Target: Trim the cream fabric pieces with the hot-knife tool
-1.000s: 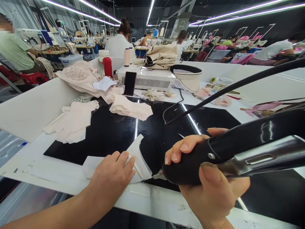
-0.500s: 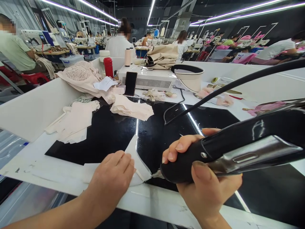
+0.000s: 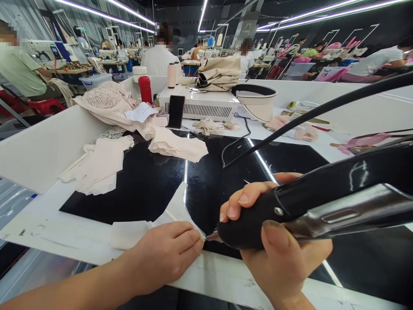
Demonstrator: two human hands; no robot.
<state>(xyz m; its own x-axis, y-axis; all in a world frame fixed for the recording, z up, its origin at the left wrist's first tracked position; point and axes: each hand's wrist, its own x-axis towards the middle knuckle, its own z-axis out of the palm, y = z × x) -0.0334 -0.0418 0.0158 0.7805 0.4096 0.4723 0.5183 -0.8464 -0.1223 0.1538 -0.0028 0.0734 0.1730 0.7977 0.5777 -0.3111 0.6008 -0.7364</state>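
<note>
My left hand [image 3: 169,247] pinches the edge of a white fabric piece [image 3: 176,204] near the table's front, fingers bent together at its right corner. My right hand [image 3: 280,254] grips a black corded hand tool [image 3: 325,193], thumb beside its long metal lever [image 3: 351,213]. The tool's narrow metal tip [image 3: 212,235] points left and meets the fabric's corner, just beyond my left fingertips. Another part of the white fabric [image 3: 129,233] lies flat to the left. My left hand covers some of the cloth.
A black sheet [image 3: 138,185] covers much of the white table. Stacked beige pieces [image 3: 179,144] and more cut pieces [image 3: 100,165] lie on it. Behind stand a phone [image 3: 176,111], a red bottle [image 3: 145,89] and a white vented box [image 3: 200,105]. The tool's cable [image 3: 290,122] arches across the right.
My left hand has slid right along the fabric, and its fingers are now close to the tool's tip. My right hand and the tool have barely moved.
</note>
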